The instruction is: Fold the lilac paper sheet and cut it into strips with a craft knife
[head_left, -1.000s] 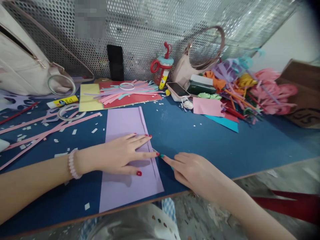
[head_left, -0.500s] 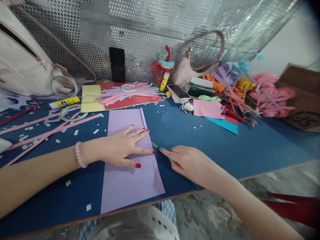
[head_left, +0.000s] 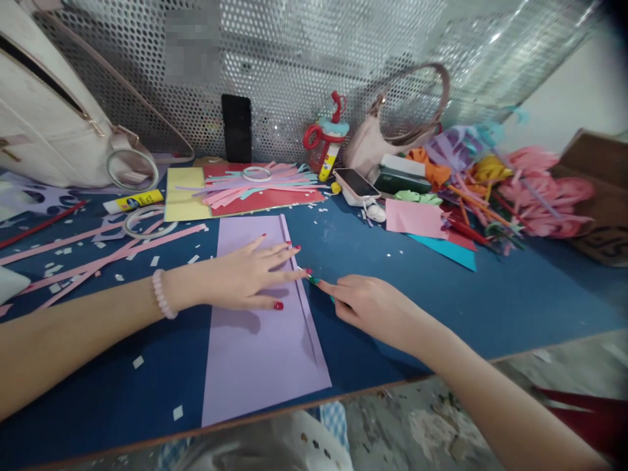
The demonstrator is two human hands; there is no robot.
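A lilac paper sheet (head_left: 265,373) lies on the blue table, with a narrow strip folded or creased along its right edge. My left hand (head_left: 250,275) rests across it, fingers spread, fingertips reaching that strip. Beyond the edge, my right hand (head_left: 366,299) is closed around a slim green craft knife (head_left: 313,280), index finger stretched along it. The pale tip of the knife meets the sheet's right edge beside my left fingertips. Most of its handle is hidden in the palm.
Pink paper strips (head_left: 93,267), a tape roll (head_left: 147,224) and a glue stick (head_left: 133,201) lie left. Behind are yellow paper (head_left: 185,196), a standing phone (head_left: 237,129) and a red-handled cup (head_left: 326,140). Rightward lie a pink-cased phone (head_left: 357,183), pink paper (head_left: 416,218) and a cardboard box (head_left: 596,190).
Both hands have shifted slightly up the sheet, away from the table's front edge. The knife tip has moved farther along the right edge. The camera view has swung slightly.
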